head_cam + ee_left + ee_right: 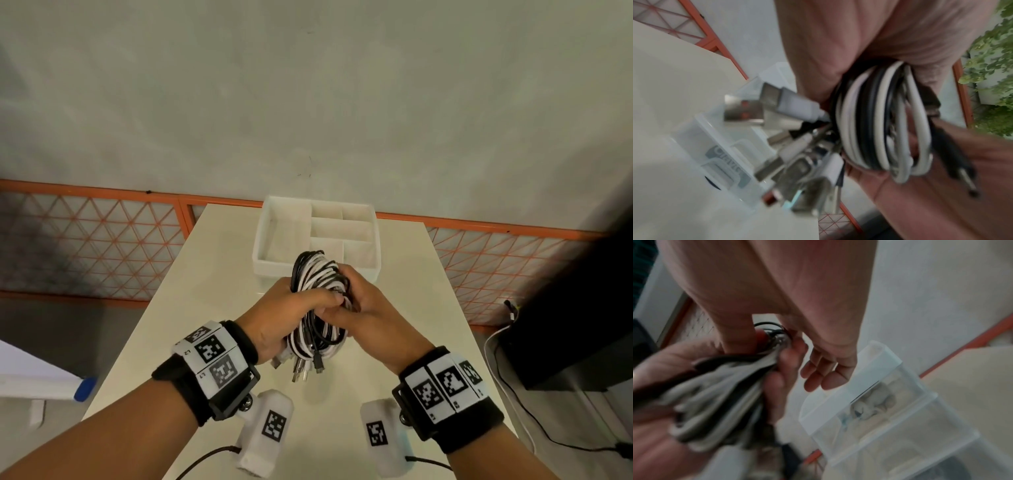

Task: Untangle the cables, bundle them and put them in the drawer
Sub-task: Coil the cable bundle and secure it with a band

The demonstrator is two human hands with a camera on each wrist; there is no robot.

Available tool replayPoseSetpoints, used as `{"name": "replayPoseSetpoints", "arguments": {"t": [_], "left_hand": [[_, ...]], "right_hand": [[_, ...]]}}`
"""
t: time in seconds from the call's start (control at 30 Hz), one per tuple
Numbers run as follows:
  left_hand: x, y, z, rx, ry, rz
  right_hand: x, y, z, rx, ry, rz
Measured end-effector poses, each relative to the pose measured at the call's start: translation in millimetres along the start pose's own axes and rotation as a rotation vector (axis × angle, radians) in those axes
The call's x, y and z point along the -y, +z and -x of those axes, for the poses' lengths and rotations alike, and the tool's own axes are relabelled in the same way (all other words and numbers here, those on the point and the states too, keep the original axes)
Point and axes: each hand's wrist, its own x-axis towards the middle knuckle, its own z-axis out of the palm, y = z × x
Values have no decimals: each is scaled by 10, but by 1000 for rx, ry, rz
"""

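A coiled bundle of black and white cables [317, 274] is held in the air over the table, just in front of the white drawer [270, 233] with its several compartments. My left hand [291, 308] grips the bundle's lower half from the left. My right hand [366, 301] pinches its middle from the right. Metal connectors [303, 366] hang from the bottom end. In the left wrist view the cable loops [879, 121] sit in my palm, with blurred plugs [797, 146] sticking out. In the right wrist view my thumb and forefinger pinch at the coil [774, 335]; the other fingers [818, 371] hang loose.
The cream table [212, 274] is narrow, with its edges close on both sides. An orange lattice fence [102, 240] runs behind it. A black unit [565, 325] with trailing floor cables stands to the right. A white object with a blue part [84, 389] lies at the left.
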Motion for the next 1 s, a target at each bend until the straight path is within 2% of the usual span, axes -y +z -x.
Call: {"name": "replayPoseSetpoints", "arguments": {"t": [0.1,0.13,0.3,0.43,0.57,0.67,0.8,0.93,1.0], "left_hand": [[22,34,-31,-55,5,127],[26,29,-38,-70,6,146],[47,14,-49,-59,43,61],[3,19,-42,-1,3,-28],[-35,20,-38,57,-28,-173],[-6,25,-83,2,-6,-253],[50,-6,-191,-128,2,-328],[15,-35,-139,-240,105,-424],[-3,-112,-99,-246,126,-452]], "right_hand": [[41,19,-57,-83,71,-388],[52,32,-64,-115,79,-433],[-32,137,-8,-124,37,-362],[-82,170,5,-173,-35,-339],[-93,208,-11,-209,-36,-313],[-112,239,-22,-201,-21,-239],[-164,214,17,-82,-27,-221],[-184,209,33,-55,18,-27],[-217,175,35,-38,46,123]]}}
